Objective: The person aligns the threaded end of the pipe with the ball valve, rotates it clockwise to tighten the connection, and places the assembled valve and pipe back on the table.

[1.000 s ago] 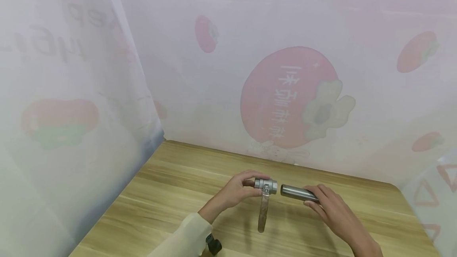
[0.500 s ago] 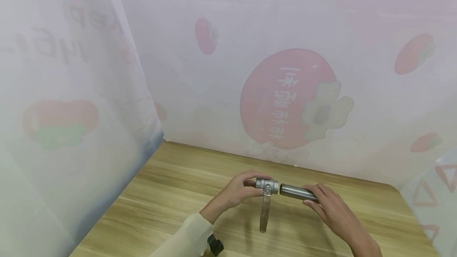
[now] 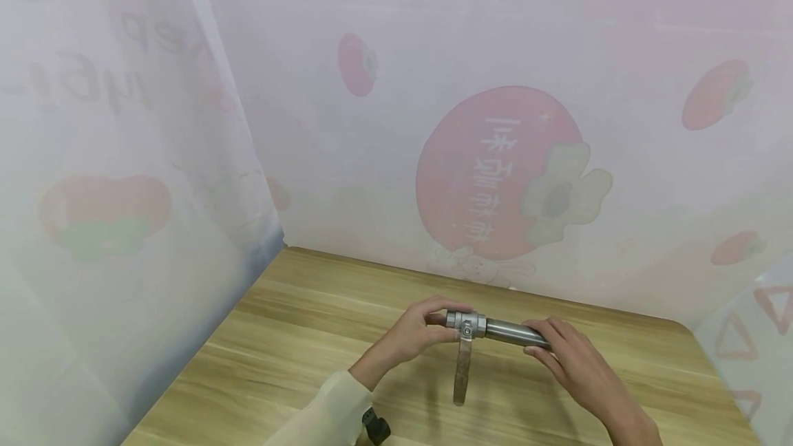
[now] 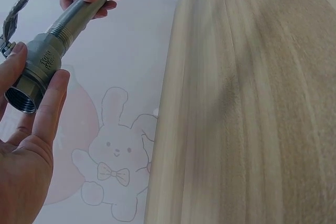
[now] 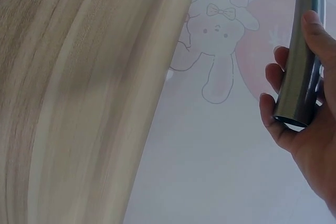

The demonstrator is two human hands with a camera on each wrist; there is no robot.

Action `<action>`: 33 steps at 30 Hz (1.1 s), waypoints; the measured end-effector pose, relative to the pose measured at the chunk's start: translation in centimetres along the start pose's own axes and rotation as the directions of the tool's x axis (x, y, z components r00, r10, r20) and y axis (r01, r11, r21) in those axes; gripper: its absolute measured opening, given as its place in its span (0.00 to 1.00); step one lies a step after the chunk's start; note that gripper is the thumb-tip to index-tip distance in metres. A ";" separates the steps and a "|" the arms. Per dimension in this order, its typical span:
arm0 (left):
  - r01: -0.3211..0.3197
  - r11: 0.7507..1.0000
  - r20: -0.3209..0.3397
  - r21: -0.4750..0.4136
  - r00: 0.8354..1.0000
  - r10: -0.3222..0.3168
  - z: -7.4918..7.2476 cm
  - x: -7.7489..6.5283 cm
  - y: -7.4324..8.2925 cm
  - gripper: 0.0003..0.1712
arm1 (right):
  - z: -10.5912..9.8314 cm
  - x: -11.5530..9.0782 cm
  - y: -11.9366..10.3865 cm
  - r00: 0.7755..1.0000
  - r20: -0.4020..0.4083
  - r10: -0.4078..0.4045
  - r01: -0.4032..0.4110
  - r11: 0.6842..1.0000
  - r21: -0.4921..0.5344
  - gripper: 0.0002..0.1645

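A silver ball valve (image 3: 469,324) with a long, worn lever handle (image 3: 462,372) hanging down is held over the table by my left hand (image 3: 405,332), thumb and fingers around its left end. My right hand (image 3: 579,367) grips a smooth metal pipe (image 3: 511,332) near its far end. The pipe's near end meets the valve's right opening. In the left wrist view, threads on the pipe (image 4: 84,14) show right at the valve body (image 4: 43,59), and the valve's other threaded mouth faces the camera. The right wrist view shows fingers and thumb wrapped about the pipe (image 5: 302,61).
Below the hands lies a wood-grain table (image 3: 279,336). Pale printed curtains (image 3: 347,177) stand behind and to the left of it. A black strap-like device (image 3: 375,427) is by the left sleeve (image 3: 334,408).
The gap between valve and pipe has gone. My left hand brought the valve a little to the right until it met the pipe end, while my right hand stayed almost still.
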State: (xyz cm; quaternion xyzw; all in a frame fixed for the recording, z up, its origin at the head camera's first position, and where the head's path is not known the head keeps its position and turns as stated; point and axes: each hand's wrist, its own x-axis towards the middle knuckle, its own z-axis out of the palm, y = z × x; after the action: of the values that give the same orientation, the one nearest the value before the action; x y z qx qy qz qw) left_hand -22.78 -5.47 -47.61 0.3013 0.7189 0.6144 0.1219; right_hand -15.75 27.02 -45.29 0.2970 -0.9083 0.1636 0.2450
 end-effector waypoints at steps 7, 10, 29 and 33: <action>0.008 1.000 -0.002 -0.024 1.000 -0.008 0.1 0.1 -0.2 0.26 | 0.0 0.0 -0.1 1.000 -0.003 0.006 -0.006 1.000 -0.013 0.27; 0.015 0.999 -0.004 -0.031 1.000 -0.015 0.2 0.1 -0.4 0.26 | 0.0 0.0 -0.1 1.000 -0.003 0.002 -0.002 1.000 -0.020 0.27; 0.044 0.997 0.004 -0.069 0.999 -0.043 -0.2 -0.2 -0.1 0.32 | 0.1 0.4 -0.2 1.000 0.031 0.006 -0.005 0.999 -0.034 0.25; 0.049 0.996 0.003 -0.070 0.999 -0.049 -0.2 -0.2 -0.2 0.32 | 0.1 0.5 -0.2 0.999 0.035 0.003 -0.002 0.999 -0.036 0.25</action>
State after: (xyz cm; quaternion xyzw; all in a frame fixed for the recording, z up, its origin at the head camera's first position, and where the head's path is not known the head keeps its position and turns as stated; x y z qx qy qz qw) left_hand -22.77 -5.80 -47.76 0.2794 0.7040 0.6360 0.1480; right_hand -15.96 26.59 -45.10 0.2941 -0.9157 0.1423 0.2340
